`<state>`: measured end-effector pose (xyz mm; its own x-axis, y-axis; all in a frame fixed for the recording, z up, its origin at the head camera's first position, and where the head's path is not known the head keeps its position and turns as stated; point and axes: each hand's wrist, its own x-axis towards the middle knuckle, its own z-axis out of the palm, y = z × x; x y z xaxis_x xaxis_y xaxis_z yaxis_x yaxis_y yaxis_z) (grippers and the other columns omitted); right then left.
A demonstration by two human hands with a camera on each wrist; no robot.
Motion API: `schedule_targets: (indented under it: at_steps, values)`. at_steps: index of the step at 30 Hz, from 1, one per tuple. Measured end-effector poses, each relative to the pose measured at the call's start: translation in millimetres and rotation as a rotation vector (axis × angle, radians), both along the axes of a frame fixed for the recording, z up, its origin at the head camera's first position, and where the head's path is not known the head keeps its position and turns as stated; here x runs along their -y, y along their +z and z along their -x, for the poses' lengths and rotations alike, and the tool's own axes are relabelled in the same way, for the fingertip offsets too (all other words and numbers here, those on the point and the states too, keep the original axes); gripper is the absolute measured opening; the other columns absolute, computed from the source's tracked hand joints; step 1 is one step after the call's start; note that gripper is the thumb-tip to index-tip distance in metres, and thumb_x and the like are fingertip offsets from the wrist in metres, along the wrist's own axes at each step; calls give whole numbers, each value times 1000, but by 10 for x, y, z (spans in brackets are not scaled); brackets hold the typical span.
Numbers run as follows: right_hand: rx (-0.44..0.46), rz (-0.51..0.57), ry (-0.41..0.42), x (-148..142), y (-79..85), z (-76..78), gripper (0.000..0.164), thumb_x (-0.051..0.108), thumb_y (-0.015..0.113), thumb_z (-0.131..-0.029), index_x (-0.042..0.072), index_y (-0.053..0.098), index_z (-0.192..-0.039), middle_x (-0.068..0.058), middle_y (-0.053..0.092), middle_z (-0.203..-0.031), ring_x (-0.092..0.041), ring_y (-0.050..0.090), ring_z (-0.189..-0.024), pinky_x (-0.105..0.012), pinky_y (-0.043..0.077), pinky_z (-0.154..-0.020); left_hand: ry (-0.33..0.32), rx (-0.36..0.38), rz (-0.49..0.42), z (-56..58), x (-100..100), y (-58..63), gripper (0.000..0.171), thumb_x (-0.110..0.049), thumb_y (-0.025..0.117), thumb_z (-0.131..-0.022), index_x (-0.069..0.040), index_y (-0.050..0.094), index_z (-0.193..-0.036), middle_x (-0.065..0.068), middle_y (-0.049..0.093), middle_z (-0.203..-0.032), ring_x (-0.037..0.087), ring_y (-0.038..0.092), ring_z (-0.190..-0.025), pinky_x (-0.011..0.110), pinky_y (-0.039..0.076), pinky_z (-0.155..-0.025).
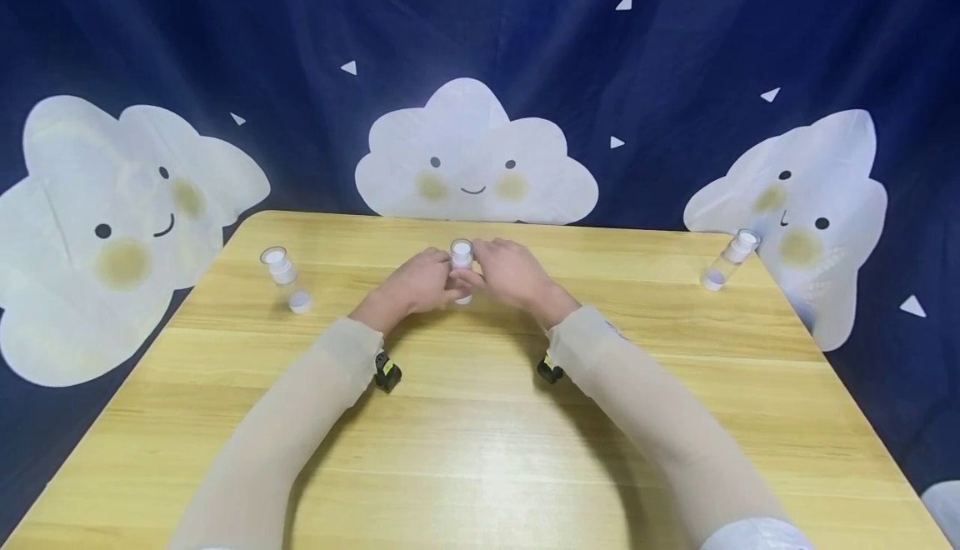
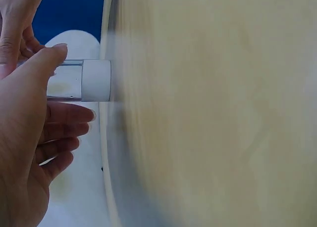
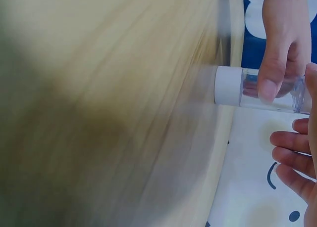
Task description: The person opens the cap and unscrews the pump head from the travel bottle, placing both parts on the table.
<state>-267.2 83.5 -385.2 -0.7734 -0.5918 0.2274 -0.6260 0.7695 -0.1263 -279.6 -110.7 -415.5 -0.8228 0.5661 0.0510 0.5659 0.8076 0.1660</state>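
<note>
At the far middle of the table, a clear cylindrical bottle point(image 1: 462, 255) stands upright between the two hands, with a white base and a white top inside a clear rim. My left hand point(image 1: 422, 282) grips its clear body, thumb across the near side. Close to the bottle's upper end, my right hand point(image 1: 513, 273) holds it between thumb and fingers. In the left wrist view, the white base point(image 2: 96, 80) shows beyond the left thumb. The right wrist view catches the left thumb point(image 3: 268, 90) on the clear wall; the right hand is partly cut off there.
One similar bottle point(image 1: 282, 273) stands at the table's left, another bottle point(image 1: 733, 258) near the right edge. The wooden table point(image 1: 465, 433) meets a dark blue curtain point(image 1: 300, 25) with cloud prints behind it. Small black wrist cameras point(image 1: 387, 373) hang under both sleeves.
</note>
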Motion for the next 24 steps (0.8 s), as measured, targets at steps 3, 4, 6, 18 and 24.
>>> schedule_targets:
  at_steps: [3,4,6,18,24]
  values:
    - [-2,24,9,-55,-9,-47,51,58,47,-97,9,56,-109,1,55,-78,-19,55,-74,-36,48,-69,-27,-36,42,-28,-35,19,63,-59,57,-91,-7,63,-126,13,62,-117,28,53,-105,41,42,-98]
    - [1,31,10,-69,-16,-63,50,57,47,-97,9,55,-108,1,55,-77,-19,54,-73,-35,48,-67,-34,-44,51,-38,-45,28,65,-60,57,-91,-7,62,-127,13,62,-117,28,53,-104,41,42,-97]
    - [16,53,7,-91,-33,-98,49,57,47,-98,10,55,-107,2,54,-78,-17,54,-73,-34,48,-66,-47,-57,66,-58,-61,44,68,-61,57,-90,-6,60,-129,14,62,-119,28,53,-104,41,43,-97]
    - [72,118,2,-223,-33,-333,50,51,46,-99,5,57,-115,-8,68,-93,-22,63,-82,-38,51,-75,-176,-100,159,-256,-165,141,67,-58,51,-95,0,60,-127,13,62,-120,28,53,-111,41,38,-105]
    - [56,96,16,-321,0,-485,47,48,49,-98,4,57,-112,-8,69,-91,-22,63,-81,-39,52,-73,-235,-147,204,-347,-243,142,67,-60,48,-95,-3,61,-128,10,63,-120,25,53,-109,39,39,-103]
